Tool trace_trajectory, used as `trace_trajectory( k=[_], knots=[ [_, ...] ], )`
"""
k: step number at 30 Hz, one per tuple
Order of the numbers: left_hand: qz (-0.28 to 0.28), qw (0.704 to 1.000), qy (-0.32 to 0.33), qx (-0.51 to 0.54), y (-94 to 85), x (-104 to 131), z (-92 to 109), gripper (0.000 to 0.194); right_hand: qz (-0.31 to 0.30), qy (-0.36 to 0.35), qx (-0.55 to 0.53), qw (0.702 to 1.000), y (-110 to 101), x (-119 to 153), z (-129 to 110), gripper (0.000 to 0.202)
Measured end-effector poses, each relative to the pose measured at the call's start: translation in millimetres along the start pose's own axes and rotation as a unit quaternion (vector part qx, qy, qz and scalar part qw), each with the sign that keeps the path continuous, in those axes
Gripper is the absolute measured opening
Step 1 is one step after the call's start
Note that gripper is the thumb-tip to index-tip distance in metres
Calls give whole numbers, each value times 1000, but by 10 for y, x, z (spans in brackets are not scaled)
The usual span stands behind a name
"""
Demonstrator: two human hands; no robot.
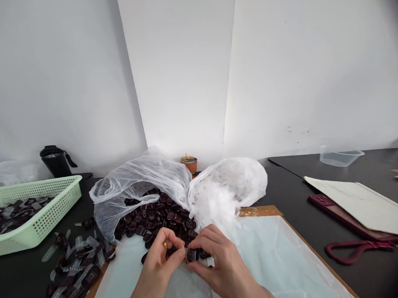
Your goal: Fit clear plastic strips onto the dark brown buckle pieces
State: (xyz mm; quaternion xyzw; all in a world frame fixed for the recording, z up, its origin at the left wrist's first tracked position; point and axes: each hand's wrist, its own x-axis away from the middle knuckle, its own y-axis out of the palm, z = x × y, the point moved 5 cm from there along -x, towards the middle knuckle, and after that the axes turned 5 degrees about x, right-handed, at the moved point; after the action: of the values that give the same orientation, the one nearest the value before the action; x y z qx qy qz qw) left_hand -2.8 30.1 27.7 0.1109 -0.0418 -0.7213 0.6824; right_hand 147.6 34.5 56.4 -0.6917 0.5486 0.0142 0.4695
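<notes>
My right hand (221, 260) pinches a small dark brown plastic piece (192, 255) above the pale sheet (273, 257). Close beside it, my left hand (161, 259), with a ring, has thumb and index finger closed on the end of a small translucent strip that meets the dark piece. Just beyond my hands, many dark pieces (152, 217) spill out of a clear plastic bag (146, 170). To their right a white bag (251, 175) holds a heap of translucent strips (212, 206).
Dark pieces with strips (75, 273) lie at the left, near a green basket (58, 216) holding more. A black tumbler (55, 162) and a small orange pot (189, 163) stand behind. Rightward are red scissors (353, 249), a notebook (364, 204) and a clear container (341, 157).
</notes>
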Motion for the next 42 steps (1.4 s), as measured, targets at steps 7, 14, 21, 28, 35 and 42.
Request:
trace_trajectory(
  k=[7, 14, 21, 28, 35, 42],
  knots=[
    [55, 998, 9, -7, 2, 40, 83, 28, 33, -12, 48, 998, -30, -9, -30, 26],
    [80, 997, -4, 7, 0, 18, 57, 29, 22, -7, 40, 999, -15, -11, -46, 24],
    [15, 999, -24, 17, 14, 30, 83, 12, 16, 19, 37, 999, -2, -14, -4, 20],
    [55, 997, -23, 52, -110, -50, 154, 7, -47, 80, -43, 995, -175, -54, 105, 22],
    [399, 853, 137, 306, -1229, -124, 503, 27, -121, 114, 197, 966, -352, -23, 475, 33],
    [351, 872, 57, 337, -1057, -158, 347, 20, -141, 59, 342, 927, -175, 5, 502, 31]
  ],
)
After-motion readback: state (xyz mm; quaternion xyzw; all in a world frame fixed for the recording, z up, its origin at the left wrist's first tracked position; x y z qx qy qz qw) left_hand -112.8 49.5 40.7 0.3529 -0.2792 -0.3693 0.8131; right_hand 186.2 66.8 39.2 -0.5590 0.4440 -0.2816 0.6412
